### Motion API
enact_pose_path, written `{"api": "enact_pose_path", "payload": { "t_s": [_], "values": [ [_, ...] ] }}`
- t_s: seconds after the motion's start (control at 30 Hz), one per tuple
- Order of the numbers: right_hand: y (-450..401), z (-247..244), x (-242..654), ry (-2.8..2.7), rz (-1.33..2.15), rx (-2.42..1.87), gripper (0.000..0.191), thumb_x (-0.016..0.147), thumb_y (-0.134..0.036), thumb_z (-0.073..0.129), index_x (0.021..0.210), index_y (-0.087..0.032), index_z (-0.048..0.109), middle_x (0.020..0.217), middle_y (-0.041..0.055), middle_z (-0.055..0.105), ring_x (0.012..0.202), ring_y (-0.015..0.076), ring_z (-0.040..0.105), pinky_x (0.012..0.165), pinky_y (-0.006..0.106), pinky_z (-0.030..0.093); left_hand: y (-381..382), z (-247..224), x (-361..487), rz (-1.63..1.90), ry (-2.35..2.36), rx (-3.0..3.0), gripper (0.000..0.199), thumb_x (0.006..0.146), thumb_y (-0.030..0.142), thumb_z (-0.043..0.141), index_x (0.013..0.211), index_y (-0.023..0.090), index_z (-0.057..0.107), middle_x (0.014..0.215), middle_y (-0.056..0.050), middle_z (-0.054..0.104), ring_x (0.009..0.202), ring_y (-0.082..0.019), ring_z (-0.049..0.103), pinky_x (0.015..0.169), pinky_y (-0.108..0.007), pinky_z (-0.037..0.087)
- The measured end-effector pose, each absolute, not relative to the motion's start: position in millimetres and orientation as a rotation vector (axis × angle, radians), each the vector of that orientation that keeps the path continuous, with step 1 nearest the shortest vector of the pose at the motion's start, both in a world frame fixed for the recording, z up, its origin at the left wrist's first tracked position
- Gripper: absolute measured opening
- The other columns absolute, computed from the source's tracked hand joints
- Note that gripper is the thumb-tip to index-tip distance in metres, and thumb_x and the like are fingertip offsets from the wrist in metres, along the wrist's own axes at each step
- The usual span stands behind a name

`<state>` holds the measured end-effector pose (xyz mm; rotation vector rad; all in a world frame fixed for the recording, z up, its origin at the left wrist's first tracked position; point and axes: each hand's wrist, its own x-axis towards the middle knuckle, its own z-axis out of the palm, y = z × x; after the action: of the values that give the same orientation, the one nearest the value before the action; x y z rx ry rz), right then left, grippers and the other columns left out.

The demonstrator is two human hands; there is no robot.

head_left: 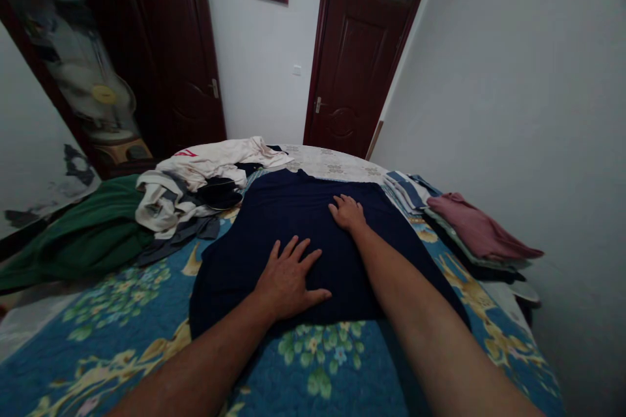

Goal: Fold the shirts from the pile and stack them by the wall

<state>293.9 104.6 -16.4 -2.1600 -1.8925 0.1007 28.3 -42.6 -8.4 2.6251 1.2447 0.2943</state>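
Observation:
A dark navy garment point(293, 208) lies spread out on the bed, mostly flat with faint creases. My left hand point(288, 279) rests on its near middle part, palm down, with the fingers spread. Farther up and to the right, my right hand point(348, 214) lies flat on the same cloth with its fingers stretched forward. Neither hand grips the fabric. Parts of the garment's right side are covered by my right forearm.
Blue floral bedding point(323, 371) covers the bed. To the left lie a loose heap of white and grey clothes point(166, 205) and a green cloth point(92, 231). Folded clothes point(479, 225) are stacked at the right edge, beside a striped folded piece point(407, 190).

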Motion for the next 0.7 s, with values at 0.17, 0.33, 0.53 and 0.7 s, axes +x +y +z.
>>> {"api": "enact_pose_path", "payload": {
  "t_s": [0.17, 0.33, 0.53, 0.7],
  "values": [
    [88.1, -15.7, 294.7, -1.767, -0.124, -2.062, 0.059, 0.11, -0.044, 0.042, 0.161, -0.017, 0.054, 0.171, 0.0142, 0.044, 0.16, 0.0287, 0.034, 0.132, 0.048, 0.024, -41.9, -8.1, 28.0, 0.305, 1.249, 2.621, 0.1, 0.082, 0.096, 0.054, 0.165, 0.04, 0.049, 0.178, -0.009, 0.036, 0.167, -0.043, 0.022, 0.133, -0.073, 0.012],
    [31.7, -24.7, 302.1, -1.871, -0.215, -2.033, 0.057, 0.109, -0.042, 0.045, 0.158, -0.015, 0.058, 0.167, 0.0163, 0.05, 0.157, 0.0291, 0.041, 0.13, 0.046, 0.03, -40.6, -10.3, 28.2, 0.317, 1.232, 2.621, 0.101, 0.082, 0.095, 0.056, 0.165, 0.039, 0.05, 0.177, -0.01, 0.037, 0.167, -0.044, 0.022, 0.132, -0.074, 0.011],
    [-30.5, -28.2, 330.3, -2.021, -0.114, -2.088, 0.057, 0.11, -0.048, 0.044, 0.159, -0.022, 0.058, 0.167, 0.0133, 0.051, 0.157, 0.0286, 0.043, 0.129, 0.048, 0.033, -37.8, -14.7, 29.1, 0.356, 1.233, 2.626, 0.097, 0.083, 0.093, 0.058, 0.163, 0.04, 0.052, 0.177, -0.01, 0.038, 0.167, -0.044, 0.022, 0.132, -0.074, 0.011],
    [-18.3, -20.4, 357.9, -2.035, -0.016, -2.176, 0.061, 0.112, -0.055, 0.04, 0.165, -0.026, 0.05, 0.174, 0.0097, 0.042, 0.162, 0.0293, 0.035, 0.131, 0.052, 0.028, -36.4, -14.0, 29.4, 0.332, 1.242, 2.62, 0.099, 0.081, 0.094, 0.058, 0.163, 0.04, 0.052, 0.177, -0.01, 0.038, 0.166, -0.044, 0.023, 0.132, -0.074, 0.012]
  ]
}}
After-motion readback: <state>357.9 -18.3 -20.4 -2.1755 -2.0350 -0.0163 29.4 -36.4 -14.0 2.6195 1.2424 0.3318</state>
